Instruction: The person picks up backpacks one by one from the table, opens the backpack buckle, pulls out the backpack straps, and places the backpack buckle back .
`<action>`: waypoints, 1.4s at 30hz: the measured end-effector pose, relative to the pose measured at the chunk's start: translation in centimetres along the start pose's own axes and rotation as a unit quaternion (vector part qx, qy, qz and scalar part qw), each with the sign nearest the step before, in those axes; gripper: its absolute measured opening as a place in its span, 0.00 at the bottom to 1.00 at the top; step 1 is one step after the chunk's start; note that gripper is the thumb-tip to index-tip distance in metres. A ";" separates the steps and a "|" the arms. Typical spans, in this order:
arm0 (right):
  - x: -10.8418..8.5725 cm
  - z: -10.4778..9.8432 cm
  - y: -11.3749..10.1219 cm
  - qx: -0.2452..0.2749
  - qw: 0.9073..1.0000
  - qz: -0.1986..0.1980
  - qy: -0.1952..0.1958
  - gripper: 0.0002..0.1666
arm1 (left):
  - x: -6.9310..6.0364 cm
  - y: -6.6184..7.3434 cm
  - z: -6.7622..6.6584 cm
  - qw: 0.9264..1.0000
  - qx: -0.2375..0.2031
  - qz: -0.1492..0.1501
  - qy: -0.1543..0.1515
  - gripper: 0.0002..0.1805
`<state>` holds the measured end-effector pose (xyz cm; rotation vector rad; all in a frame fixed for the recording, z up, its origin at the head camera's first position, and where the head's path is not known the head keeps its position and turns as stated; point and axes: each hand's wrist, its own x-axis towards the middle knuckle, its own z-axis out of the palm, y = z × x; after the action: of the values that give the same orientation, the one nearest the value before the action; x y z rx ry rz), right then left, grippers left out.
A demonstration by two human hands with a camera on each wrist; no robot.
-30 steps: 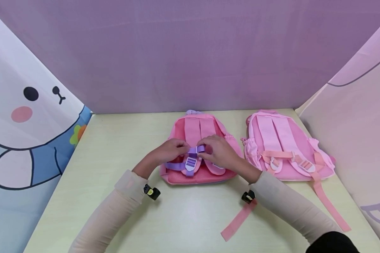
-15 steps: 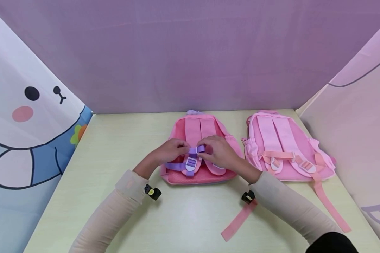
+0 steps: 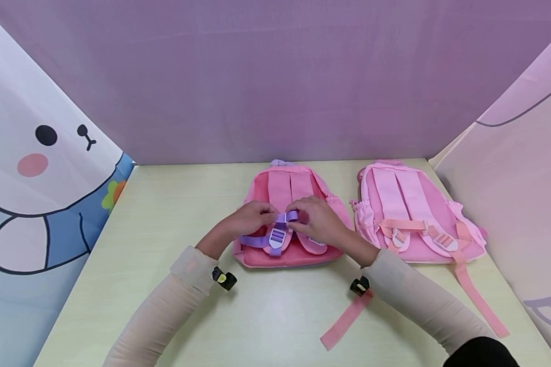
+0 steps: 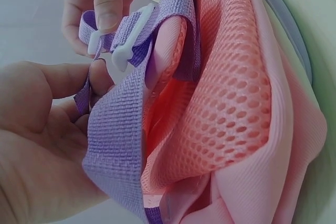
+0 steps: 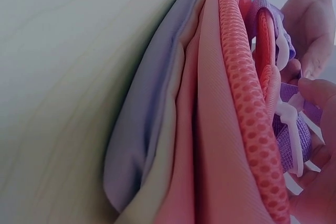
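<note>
A pink child's backpack (image 3: 326, 183) lies with its shoulder straps (image 3: 279, 188) facing up. Purple webbing (image 4: 118, 135) runs through a white ladder buckle (image 3: 277, 238) at a shoulder strap's lower end. Above that buckle, my left hand (image 3: 250, 218) pinches the purple webbing between thumb and fingers. Close beside it on the right, my right hand (image 3: 320, 220) pinches a loop of the same webbing (image 3: 292, 216) at a small white slider (image 4: 95, 42). In the right wrist view the right fingers partly hide behind webbing and buckles.
To the right lies a second, lighter pink backpack (image 3: 413, 188) with salmon webbing. One loose webbing end (image 3: 479, 300) trails toward the table's right edge; another salmon strip (image 3: 346, 321) shows below my right wrist. A purple panel (image 3: 275, 81) stands behind the table (image 3: 174, 204).
My left hand and forearm have shifted slightly to the right, closer to the slider. My right hand and both backpacks look the same.
</note>
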<state>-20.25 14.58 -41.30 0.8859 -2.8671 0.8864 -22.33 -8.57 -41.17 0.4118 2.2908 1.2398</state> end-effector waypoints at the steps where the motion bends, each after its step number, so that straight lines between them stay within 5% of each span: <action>1: 0.0 0.0 0.0 0.000 1.000 -0.001 0.000 0.18 | 0.0 0.0 0.0 1.000 0.000 0.000 0.000 0.10; 42: 0.2 0.0 -0.1 -0.006 1.000 -0.010 0.003 0.19 | 0.3 0.6 0.3 1.000 0.011 -0.010 -0.010 0.13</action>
<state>-20.39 14.39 -41.24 0.9090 -2.8501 0.8683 -22.39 -7.92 -40.84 0.4056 2.2878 1.1971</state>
